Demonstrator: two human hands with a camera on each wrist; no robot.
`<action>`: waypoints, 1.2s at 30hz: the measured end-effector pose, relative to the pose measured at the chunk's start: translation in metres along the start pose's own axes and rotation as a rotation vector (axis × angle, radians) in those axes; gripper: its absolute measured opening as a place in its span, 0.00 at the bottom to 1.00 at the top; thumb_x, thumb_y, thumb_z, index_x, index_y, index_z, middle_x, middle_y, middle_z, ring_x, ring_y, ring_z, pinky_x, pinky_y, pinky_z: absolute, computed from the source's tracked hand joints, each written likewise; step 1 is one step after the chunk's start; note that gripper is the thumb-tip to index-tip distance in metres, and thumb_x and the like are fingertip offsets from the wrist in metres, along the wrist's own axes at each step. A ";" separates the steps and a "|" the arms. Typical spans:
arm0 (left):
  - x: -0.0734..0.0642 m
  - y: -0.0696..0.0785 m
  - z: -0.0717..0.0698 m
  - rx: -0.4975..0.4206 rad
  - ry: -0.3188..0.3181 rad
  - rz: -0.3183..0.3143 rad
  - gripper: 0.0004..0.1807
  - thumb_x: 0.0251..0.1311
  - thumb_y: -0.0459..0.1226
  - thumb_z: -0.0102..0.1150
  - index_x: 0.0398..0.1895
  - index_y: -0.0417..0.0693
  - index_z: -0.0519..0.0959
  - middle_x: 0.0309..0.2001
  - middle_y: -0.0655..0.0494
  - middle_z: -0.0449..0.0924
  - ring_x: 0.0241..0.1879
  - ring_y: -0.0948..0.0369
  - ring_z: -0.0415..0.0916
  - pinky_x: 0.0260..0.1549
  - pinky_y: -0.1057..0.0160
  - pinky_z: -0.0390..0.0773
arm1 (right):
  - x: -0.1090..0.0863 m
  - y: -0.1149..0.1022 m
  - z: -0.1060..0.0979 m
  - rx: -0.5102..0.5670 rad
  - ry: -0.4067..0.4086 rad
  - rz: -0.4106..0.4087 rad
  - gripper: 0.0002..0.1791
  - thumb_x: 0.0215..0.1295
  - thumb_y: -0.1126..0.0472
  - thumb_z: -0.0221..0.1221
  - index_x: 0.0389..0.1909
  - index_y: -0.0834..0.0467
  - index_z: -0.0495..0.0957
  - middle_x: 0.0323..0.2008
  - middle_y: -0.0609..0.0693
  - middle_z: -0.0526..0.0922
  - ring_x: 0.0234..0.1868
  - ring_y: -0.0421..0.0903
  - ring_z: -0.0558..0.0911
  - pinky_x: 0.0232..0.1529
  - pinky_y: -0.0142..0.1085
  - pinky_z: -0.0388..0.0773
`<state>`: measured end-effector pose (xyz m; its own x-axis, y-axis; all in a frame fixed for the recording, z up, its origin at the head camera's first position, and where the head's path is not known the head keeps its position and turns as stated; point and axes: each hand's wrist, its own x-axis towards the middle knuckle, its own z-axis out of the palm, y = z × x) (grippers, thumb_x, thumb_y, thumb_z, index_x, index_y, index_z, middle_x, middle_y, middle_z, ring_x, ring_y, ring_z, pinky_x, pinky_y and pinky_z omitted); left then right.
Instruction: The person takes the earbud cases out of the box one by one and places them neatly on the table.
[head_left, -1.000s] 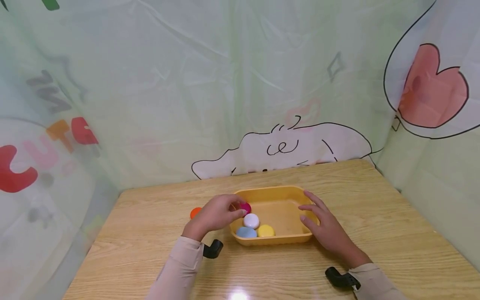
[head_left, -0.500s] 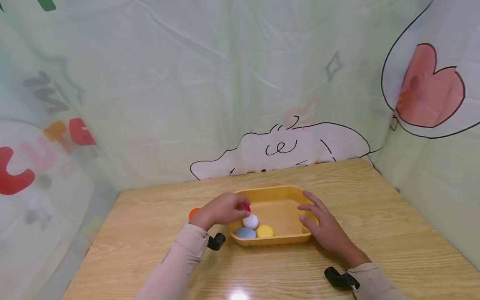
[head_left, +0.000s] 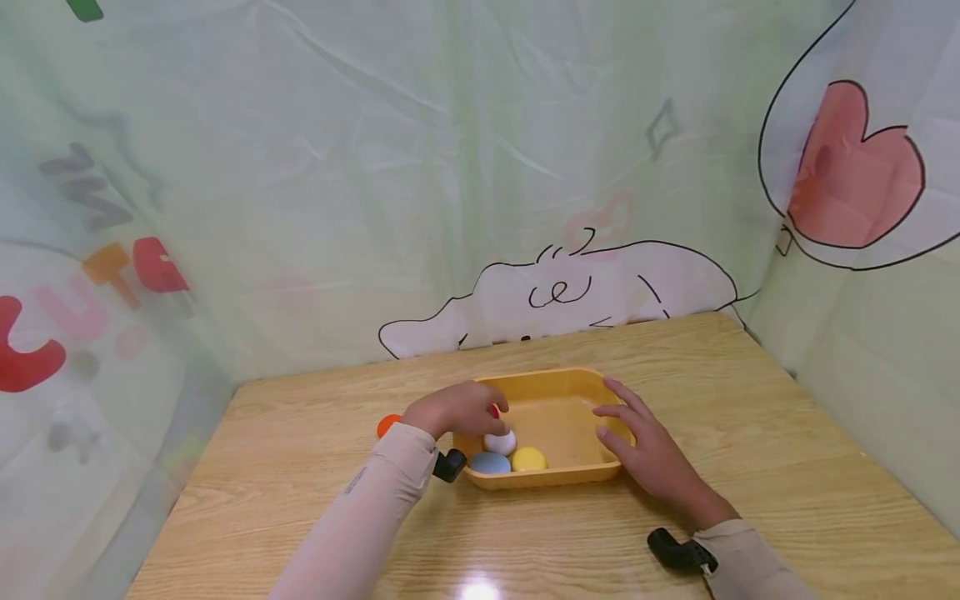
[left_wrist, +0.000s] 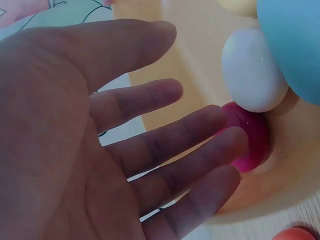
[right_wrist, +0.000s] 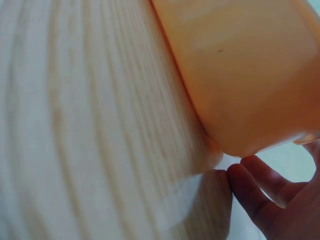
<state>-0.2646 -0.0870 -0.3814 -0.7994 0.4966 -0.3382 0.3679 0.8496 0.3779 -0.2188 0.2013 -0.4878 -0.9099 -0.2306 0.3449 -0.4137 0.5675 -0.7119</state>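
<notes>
A shallow yellow-orange plastic tray rests on the table. My left hand reaches over its left end, thumb apart and fingers spread in the left wrist view. Those fingertips overlap a magenta rounded piece on the tray floor. Against it lies a smooth white egg-shaped piece. A light blue piece and a yellow piece sit along the tray's front wall. At the right end, my right hand has loosely spread fingers at the rim and holds nothing. In the head view the left hand mostly hides the magenta piece.
An orange rounded piece lies on the wooden table left of the tray, partly behind my left arm. A printed curtain hangs along the back and both sides. Black wrist mounts stick out from both wrists.
My left hand has moved slightly right and farther over the tray, covering more of the magenta and white pieces. The right hand stays at the rim. The head view shifts a little.
</notes>
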 end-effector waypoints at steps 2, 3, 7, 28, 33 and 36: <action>0.004 0.001 0.000 0.020 -0.012 -0.010 0.20 0.67 0.48 0.61 0.58 0.49 0.80 0.50 0.60 0.80 0.43 0.63 0.75 0.47 0.61 0.75 | 0.001 0.000 0.000 0.000 -0.002 -0.001 0.15 0.71 0.61 0.60 0.55 0.62 0.79 0.77 0.55 0.55 0.74 0.63 0.56 0.65 0.66 0.57; 0.006 0.001 0.000 0.029 -0.016 -0.013 0.19 0.66 0.48 0.62 0.56 0.49 0.81 0.49 0.61 0.80 0.42 0.63 0.75 0.46 0.61 0.75 | 0.001 0.000 0.000 -0.001 -0.003 -0.001 0.15 0.71 0.61 0.60 0.55 0.62 0.79 0.77 0.55 0.55 0.74 0.63 0.56 0.65 0.66 0.57; 0.008 0.003 0.001 0.041 -0.029 -0.028 0.15 0.66 0.47 0.62 0.49 0.50 0.83 0.42 0.62 0.79 0.38 0.62 0.74 0.42 0.61 0.75 | 0.003 -0.003 0.000 -0.004 -0.010 0.001 0.15 0.71 0.61 0.60 0.55 0.63 0.78 0.77 0.55 0.55 0.75 0.63 0.56 0.66 0.66 0.57; 0.013 0.023 0.006 0.268 -0.011 -0.089 0.15 0.58 0.44 0.66 0.18 0.51 0.73 0.19 0.60 0.67 0.21 0.61 0.66 0.22 0.64 0.62 | 0.005 -0.004 -0.002 -0.007 -0.008 -0.002 0.15 0.71 0.61 0.60 0.55 0.63 0.79 0.77 0.55 0.55 0.74 0.63 0.56 0.65 0.66 0.57; 0.016 0.026 0.009 0.361 -0.012 -0.089 0.15 0.55 0.46 0.65 0.18 0.53 0.72 0.19 0.61 0.65 0.21 0.62 0.65 0.23 0.64 0.61 | 0.003 -0.003 -0.002 -0.008 -0.011 0.016 0.15 0.71 0.61 0.60 0.55 0.62 0.79 0.77 0.55 0.55 0.75 0.63 0.55 0.66 0.66 0.57; 0.017 0.028 0.012 0.429 0.002 -0.085 0.16 0.54 0.46 0.65 0.16 0.54 0.71 0.18 0.62 0.65 0.20 0.63 0.64 0.22 0.64 0.61 | 0.002 -0.004 -0.002 -0.005 -0.009 0.020 0.15 0.71 0.61 0.60 0.55 0.62 0.79 0.77 0.55 0.55 0.75 0.63 0.55 0.66 0.66 0.56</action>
<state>-0.2620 -0.0525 -0.3868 -0.8362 0.4217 -0.3506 0.4644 0.8845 -0.0438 -0.2186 0.2004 -0.4829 -0.9181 -0.2267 0.3252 -0.3957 0.5760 -0.7153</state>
